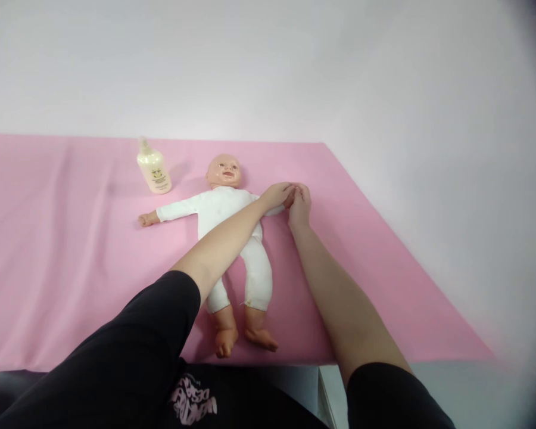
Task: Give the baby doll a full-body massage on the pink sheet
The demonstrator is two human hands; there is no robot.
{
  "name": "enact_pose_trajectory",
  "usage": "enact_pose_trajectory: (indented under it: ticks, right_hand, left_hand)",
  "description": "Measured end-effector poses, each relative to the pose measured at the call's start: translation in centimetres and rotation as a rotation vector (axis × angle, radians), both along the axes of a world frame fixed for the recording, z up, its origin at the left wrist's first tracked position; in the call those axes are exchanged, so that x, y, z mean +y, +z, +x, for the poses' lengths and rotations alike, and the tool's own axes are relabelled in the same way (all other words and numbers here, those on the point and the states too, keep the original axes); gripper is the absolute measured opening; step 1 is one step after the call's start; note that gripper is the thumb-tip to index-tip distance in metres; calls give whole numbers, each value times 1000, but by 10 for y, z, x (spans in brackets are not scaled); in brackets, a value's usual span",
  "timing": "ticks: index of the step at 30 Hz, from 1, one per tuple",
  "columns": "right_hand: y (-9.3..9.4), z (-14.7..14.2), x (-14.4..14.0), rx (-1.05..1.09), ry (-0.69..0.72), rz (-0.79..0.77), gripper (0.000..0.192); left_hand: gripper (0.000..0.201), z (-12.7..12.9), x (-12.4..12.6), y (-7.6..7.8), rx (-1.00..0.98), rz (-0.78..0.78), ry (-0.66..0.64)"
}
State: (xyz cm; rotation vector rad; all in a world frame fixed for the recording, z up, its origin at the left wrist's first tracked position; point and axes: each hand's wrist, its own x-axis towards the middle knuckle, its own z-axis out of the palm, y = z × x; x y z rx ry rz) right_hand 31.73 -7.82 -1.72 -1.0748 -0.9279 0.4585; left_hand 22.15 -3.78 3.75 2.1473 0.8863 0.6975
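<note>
Between left hand [277, 193] and right hand [301, 206] rests the doll's hand [288, 202].

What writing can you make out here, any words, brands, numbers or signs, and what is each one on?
No text can be read with certainty.
Bottle: a small dark emblem with lines of print under it, too small to read.
Black clothing: a pink print that looks like stylised lettering, too blurred to quote.
Doll: no writing to be seen.
</note>
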Motion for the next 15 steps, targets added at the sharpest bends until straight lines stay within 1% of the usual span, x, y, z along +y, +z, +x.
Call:
enact_pose_trajectory:
  ticks: [6,9,13,15]
  right_hand:
    - [7,-4,-8,-46,-1,2,35]
    - [10,-7,-12,-96,11,-5,33]
    - [14,-12,-15,-100,86,-34,33]
    - [15,-14,-16,-144,126,-54,33]
  left_hand:
    - [34,2,1,-4,-67,-82,-18]
    - [38,2,-1,-4,-117,-132,-14]
    - [44,1,-4,-2,-187,-169,13]
    - [49,-1,-5,1,-216,-188,9]
